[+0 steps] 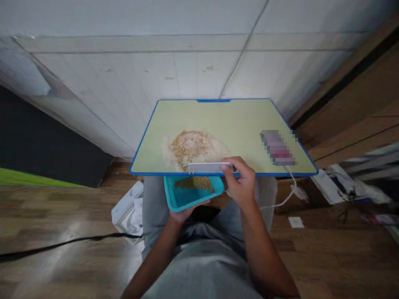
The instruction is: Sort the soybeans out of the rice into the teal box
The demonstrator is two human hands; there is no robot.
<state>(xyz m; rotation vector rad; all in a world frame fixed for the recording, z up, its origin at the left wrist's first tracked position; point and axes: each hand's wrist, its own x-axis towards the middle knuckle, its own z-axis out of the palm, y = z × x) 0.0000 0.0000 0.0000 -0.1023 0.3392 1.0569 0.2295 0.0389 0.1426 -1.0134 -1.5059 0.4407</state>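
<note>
My left hand (183, 214) holds a teal plastic container (179, 201) from below, up against the front edge of a small pale-yellow table (237, 120). Inside the container lie round tan beans (197, 183), heaped toward the far side. Between thumb and fingers, my right hand (243, 182) pinches one end of a flat, white, straight-edged piece (206, 167). It stands along the table's blue front rim, above the container. A few beans sit at its left end. Just beyond it spreads a mixed pile of beans and pale, rice-like grains (193, 145).
A pixelated phone-like object (278, 148) lies at the table's right, its white cable (294, 187) hanging over the front. A white wall (124, 79) stands behind. Papers and a box (129, 207) are on the floor at left. Brown furniture (352, 95) rises on the right.
</note>
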